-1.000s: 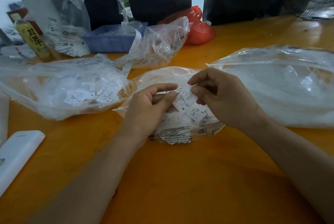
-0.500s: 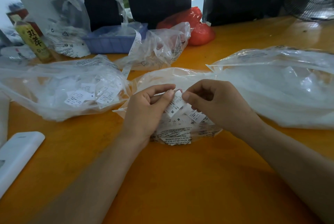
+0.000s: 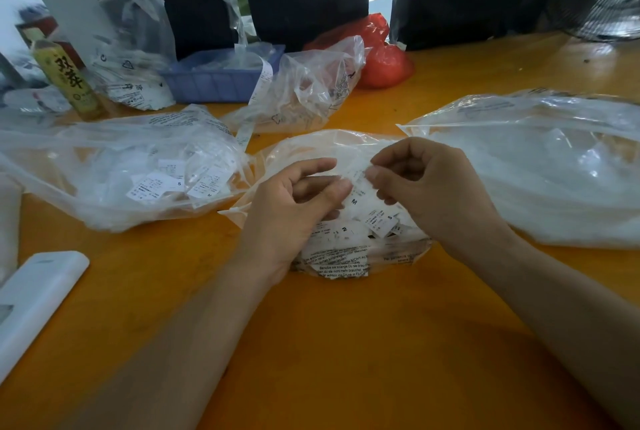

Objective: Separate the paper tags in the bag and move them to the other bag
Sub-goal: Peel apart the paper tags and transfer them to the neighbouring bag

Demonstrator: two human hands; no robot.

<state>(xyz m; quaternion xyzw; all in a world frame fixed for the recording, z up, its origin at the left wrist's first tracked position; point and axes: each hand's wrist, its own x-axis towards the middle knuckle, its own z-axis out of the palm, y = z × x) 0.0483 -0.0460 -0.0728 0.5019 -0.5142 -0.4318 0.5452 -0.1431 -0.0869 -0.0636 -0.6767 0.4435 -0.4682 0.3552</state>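
A clear plastic bag [image 3: 346, 259] with printed warning text lies at the table's middle, with several white paper tags in it. Above it my left hand [image 3: 291, 211] and my right hand [image 3: 436, 187] both pinch a strip of white paper tags [image 3: 360, 187] marked M and S, thumbs and forefingers nearly touching. To the left lies a second clear bag [image 3: 114, 169] with several loose white tags inside. A third large clear bag [image 3: 540, 166] with white contents lies to the right.
The orange table [image 3: 329, 343] carries a white flat device [image 3: 31, 298] at the near left. At the back stand a drink bottle [image 3: 65, 79], a blue basket [image 3: 221, 76], a crumpled clear bag [image 3: 304, 86] and a red bag [image 3: 384, 58].
Both hands have shifted along the tag strip: the right fingers now pinch its upper end close to the left thumb, and the strip hangs lower over the middle bag.
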